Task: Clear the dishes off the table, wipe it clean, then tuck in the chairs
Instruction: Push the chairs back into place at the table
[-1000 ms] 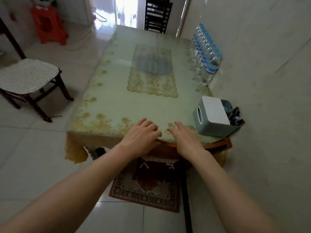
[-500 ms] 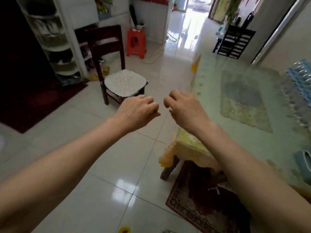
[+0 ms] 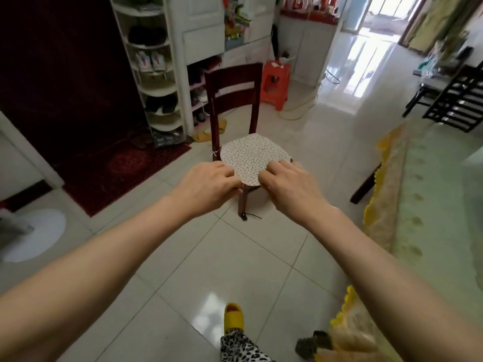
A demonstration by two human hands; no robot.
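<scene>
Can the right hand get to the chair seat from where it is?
Probably yes. The right hand already overlaps the near edge of the chair cushion, fingers curled, and nothing lies between them. Whether it actually touches the seat or is just short of it cannot be told from this head view.

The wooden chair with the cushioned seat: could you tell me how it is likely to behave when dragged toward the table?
The chair looks rigid and fairly heavy. On the glossy tiled floor its legs should probably slide easily. Its loose-looking seat cushion may shift under the hands.
</scene>
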